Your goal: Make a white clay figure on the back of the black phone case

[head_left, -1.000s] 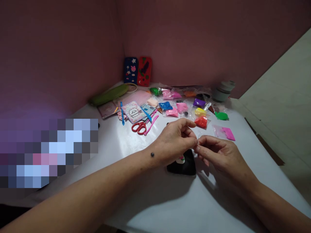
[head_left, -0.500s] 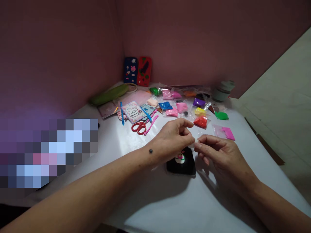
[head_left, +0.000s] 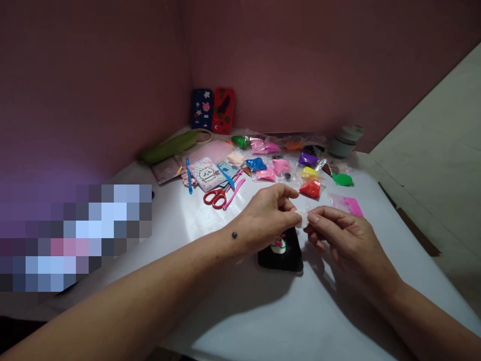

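Newly exposed: white clay (head_left: 301, 217) at frame centre, pinched between left hand (head_left: 265, 220) and right hand (head_left: 343, 238) fingertips, above black case (head_left: 289, 255).

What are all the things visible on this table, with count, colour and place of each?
white table: one, white, under everything.
flat black phone case: one, black with a small clay figure on it, near middle of the table.
small white clay piece: one, white, in the air above that case.
red-handled scissors: one, red, left of the case.
thin plastic modelling tools: three, two blue and one pink, beside the scissors.
small clear bags of clay: many, mixed colours, behind the case.
decorated phone cases: two, blue and red, leaning on the far wall.
grey round jar: one, grey, far right.
left hand: one, pinching the clay piece.
right hand: one, pinching it too.
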A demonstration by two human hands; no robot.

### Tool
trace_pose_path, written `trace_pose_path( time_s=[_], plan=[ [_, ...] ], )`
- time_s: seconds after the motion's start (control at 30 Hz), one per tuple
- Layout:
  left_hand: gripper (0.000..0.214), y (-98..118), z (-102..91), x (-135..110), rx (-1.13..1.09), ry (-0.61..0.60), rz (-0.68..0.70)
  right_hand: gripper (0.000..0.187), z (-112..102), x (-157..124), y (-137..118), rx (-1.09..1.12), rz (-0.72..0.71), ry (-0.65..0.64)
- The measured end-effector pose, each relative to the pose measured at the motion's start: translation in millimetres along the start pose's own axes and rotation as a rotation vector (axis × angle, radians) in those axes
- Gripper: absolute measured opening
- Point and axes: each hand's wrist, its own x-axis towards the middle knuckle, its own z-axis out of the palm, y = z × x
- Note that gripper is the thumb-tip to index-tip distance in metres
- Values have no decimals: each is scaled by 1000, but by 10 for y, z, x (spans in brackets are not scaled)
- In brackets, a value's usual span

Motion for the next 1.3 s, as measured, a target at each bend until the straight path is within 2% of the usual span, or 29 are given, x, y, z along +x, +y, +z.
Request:
trace_pose_path(
  time_s=[0.2, 0.5, 0.8, 1.0, 1.2, 1.3],
  plan=[
    [32, 28, 21, 3, 26, 26, 19, 26, 18, 22, 29, 28, 54, -49],
    [31, 8, 15, 17, 32, 76, 26, 20, -8, 12, 55, 88, 55, -81],
    [34, -16, -6, 27, 40, 40, 64, 21, 7, 13, 70, 86, 48, -37],
    [34, -27, -12, 18, 17, 23, 80, 18, 13, -9, 3, 146, 59, -58],
    [26, -14, -29, 28, 39, 87, 56, 20, 3, -8, 27, 109, 36, -39],
    [32, -5, -17, 26, 39, 62, 40, 21, -2, -1, 34, 97, 34, -53]
  ],
)
